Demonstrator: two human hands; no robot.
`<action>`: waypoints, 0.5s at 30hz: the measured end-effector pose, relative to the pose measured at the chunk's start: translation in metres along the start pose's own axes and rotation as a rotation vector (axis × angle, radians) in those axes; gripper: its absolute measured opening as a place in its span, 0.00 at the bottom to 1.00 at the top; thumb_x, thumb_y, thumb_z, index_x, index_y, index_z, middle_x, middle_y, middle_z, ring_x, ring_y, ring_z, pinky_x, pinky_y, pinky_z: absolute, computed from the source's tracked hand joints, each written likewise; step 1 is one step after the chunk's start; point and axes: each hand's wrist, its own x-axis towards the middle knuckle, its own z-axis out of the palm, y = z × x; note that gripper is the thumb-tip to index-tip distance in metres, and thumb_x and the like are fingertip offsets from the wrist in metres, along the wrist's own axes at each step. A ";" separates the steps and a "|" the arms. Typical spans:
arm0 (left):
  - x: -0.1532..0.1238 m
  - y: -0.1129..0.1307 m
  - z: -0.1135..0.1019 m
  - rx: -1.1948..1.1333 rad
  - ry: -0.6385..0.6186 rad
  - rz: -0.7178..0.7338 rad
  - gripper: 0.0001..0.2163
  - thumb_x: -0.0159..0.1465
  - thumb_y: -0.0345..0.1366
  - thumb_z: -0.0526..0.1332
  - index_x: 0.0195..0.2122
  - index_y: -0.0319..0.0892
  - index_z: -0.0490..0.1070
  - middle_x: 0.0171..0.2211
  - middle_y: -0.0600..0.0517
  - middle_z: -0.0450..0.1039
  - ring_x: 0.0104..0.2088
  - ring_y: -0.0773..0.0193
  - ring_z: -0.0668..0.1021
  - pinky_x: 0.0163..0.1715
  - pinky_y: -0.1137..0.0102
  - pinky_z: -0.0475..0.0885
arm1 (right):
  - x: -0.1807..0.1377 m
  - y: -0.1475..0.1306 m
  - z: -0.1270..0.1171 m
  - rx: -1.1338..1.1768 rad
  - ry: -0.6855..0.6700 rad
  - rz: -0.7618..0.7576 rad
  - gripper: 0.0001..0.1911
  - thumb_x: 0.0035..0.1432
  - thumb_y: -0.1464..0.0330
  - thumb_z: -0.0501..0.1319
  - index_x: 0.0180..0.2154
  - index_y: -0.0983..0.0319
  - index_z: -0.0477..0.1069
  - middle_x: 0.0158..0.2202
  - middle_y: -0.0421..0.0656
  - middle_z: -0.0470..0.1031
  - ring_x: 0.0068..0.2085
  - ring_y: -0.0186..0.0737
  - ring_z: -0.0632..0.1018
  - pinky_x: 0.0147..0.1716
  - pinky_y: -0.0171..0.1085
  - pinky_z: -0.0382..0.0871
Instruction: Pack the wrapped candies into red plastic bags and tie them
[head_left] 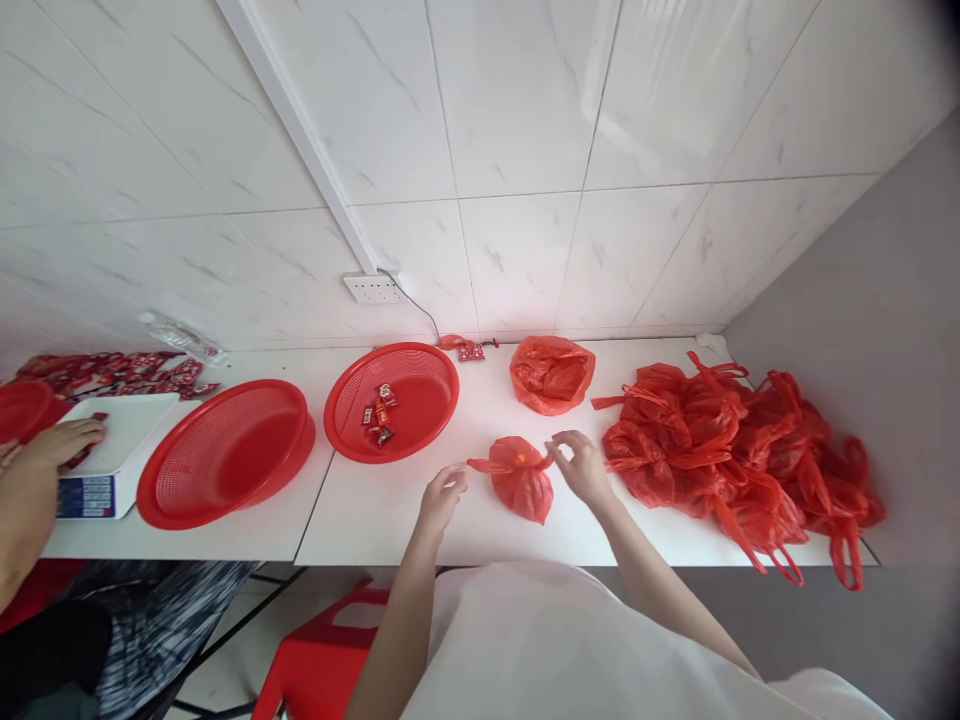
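Observation:
A small filled red plastic bag (523, 490) sits on the white table in front of me, its two handles stretched out to either side. My left hand (441, 500) pinches the tip of the left handle. On the other side, my right hand (581, 468) has its thumb and forefinger closed on the right handle. The bag's body rests on the table between my hands. Just behind it is an open red plastic bag (553, 375), bunched up. To the right lies a pile of tied red plastic bags (690, 430).
A red basket (427, 420) with several wrapped candies (381, 412) stands left of my hands, beside another red basket (225, 460). Farther left, a co-worker's hand (71, 440) is over a white scale (139, 425). A wall socket (373, 289) is behind the table; a red stool (322, 650) is below.

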 end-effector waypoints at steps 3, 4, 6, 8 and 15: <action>0.001 -0.002 0.002 -0.043 0.057 -0.017 0.24 0.54 0.48 0.66 0.50 0.43 0.71 0.52 0.41 0.71 0.42 0.59 0.79 0.39 0.66 0.72 | -0.011 0.009 0.038 -0.020 -0.070 -0.041 0.21 0.47 0.55 0.69 0.43 0.54 0.73 0.50 0.48 0.74 0.53 0.61 0.71 0.55 0.58 0.56; 0.001 -0.003 0.002 -0.051 0.061 -0.017 0.24 0.54 0.49 0.66 0.49 0.43 0.71 0.52 0.41 0.71 0.43 0.58 0.79 0.39 0.66 0.72 | -0.015 0.014 0.052 -0.025 -0.075 -0.015 0.27 0.42 0.57 0.73 0.45 0.53 0.72 0.52 0.48 0.73 0.55 0.63 0.70 0.57 0.61 0.53; 0.002 -0.001 0.001 -0.055 0.063 -0.016 0.24 0.52 0.50 0.67 0.46 0.43 0.72 0.52 0.41 0.71 0.44 0.57 0.78 0.39 0.66 0.73 | -0.021 0.028 0.074 -0.013 -0.065 0.085 0.35 0.30 0.63 0.77 0.44 0.51 0.70 0.52 0.47 0.72 0.57 0.66 0.68 0.58 0.64 0.52; 0.000 0.010 -0.001 -0.045 0.068 0.010 0.24 0.50 0.52 0.67 0.43 0.42 0.73 0.51 0.41 0.72 0.43 0.56 0.78 0.38 0.66 0.73 | -0.023 0.042 0.085 -0.001 -0.078 0.173 0.28 0.33 0.67 0.76 0.39 0.51 0.71 0.46 0.47 0.75 0.54 0.65 0.71 0.55 0.65 0.56; -0.079 0.100 -0.026 -0.083 -0.081 0.568 0.13 0.57 0.48 0.63 0.38 0.47 0.76 0.18 0.55 0.65 0.20 0.65 0.70 0.25 0.67 0.70 | -0.004 0.054 -0.001 -0.163 0.101 0.336 0.02 0.52 0.66 0.63 0.28 0.54 0.73 0.23 0.46 0.74 0.32 0.54 0.78 0.36 0.48 0.69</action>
